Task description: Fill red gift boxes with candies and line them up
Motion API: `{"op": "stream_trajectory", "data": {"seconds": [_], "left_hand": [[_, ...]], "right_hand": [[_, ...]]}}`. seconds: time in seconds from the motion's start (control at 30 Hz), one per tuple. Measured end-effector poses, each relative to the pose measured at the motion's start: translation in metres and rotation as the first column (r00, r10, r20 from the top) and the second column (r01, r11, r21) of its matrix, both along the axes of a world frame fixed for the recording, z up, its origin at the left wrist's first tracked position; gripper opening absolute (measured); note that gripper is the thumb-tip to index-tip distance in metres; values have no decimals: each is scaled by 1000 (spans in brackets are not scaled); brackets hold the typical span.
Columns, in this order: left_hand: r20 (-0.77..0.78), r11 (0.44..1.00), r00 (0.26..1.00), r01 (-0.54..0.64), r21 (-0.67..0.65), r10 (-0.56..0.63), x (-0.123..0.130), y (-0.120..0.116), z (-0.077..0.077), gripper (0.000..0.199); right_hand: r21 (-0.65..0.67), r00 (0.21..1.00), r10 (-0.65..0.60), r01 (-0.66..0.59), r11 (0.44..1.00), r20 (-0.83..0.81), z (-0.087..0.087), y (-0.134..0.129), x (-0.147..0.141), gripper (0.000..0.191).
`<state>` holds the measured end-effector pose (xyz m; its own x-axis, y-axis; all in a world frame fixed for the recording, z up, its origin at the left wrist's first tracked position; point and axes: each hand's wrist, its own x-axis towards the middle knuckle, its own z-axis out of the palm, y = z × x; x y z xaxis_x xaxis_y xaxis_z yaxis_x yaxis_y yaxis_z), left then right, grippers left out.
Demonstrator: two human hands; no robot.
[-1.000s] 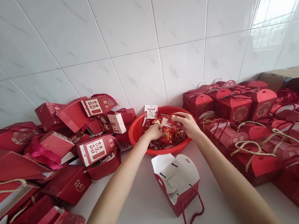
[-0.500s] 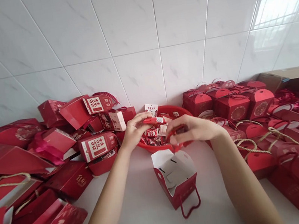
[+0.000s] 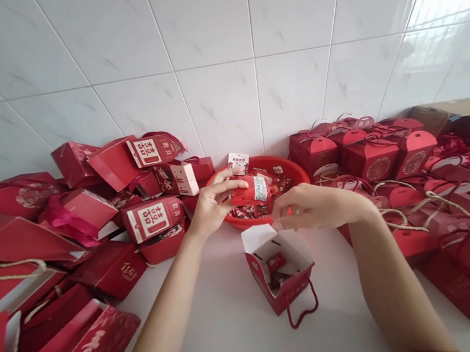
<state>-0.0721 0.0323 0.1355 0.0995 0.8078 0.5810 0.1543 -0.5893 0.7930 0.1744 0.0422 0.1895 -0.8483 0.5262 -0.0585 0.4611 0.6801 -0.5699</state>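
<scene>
My left hand (image 3: 215, 204) is closed on a red packet (image 3: 250, 190) with a white printed label, held over the near part of a red basin (image 3: 293, 165). Small red wrapped sweets (image 3: 279, 181) lie in that basin. Just behind and above an open red gift box (image 3: 294, 298), my right hand (image 3: 313, 206) hangs with loosely bent fingers, slightly blurred, and nothing shows in it. The box is white inside, with its flaps up and a red cord handle (image 3: 306, 320) lying toward me. Inside it are a small red packet (image 3: 276, 261) and a darker one.
On the left, red gift boxes (image 3: 153, 220) lie in a heap. More red boxes (image 3: 370, 160) with cord handles stand on the right, near a brown cardboard box (image 3: 465, 109). A tiled wall (image 3: 223, 100) rises behind the white table (image 3: 222, 321).
Red packets that were in my right hand are gone from it, and packets now show inside the gift box. My left hand has turned its packet label-side toward me. The view has shifted slightly.
</scene>
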Motion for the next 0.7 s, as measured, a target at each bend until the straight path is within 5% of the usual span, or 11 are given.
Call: {"op": "stream_trajectory", "data": {"seconds": [0.17, 0.33, 0.47, 0.57, 0.7], "left_hand": [[-27, 986, 1000, 14, 167, -10, 11, -5, 1, 6], [-103, 972, 994, 2, 233, 22, 23, -17, 5, 19], [-165, 989, 986, -16, 145, 40, 26, -25, 8, 20], [-71, 996, 993, 94, 3, -93, 24, -27, 11, 18], [1, 964, 977, 209, -161, -212, 22, -27, 14, 54]], "right_hand": [[-197, 963, -131, 85, 977, -234, 1, 5, 7, 48], [-346, 857, -224, 57, 936, -464, -5, 7, -5, 45], [-358, 744, -275, 51, 932, -609, -5, 5, -9, 41], [-365, 716, -276, 32, 931, -641, -2, 2, -7, 39], [-296, 704, -258, 72, 952, -661, -2, 0, -5, 35]]}}
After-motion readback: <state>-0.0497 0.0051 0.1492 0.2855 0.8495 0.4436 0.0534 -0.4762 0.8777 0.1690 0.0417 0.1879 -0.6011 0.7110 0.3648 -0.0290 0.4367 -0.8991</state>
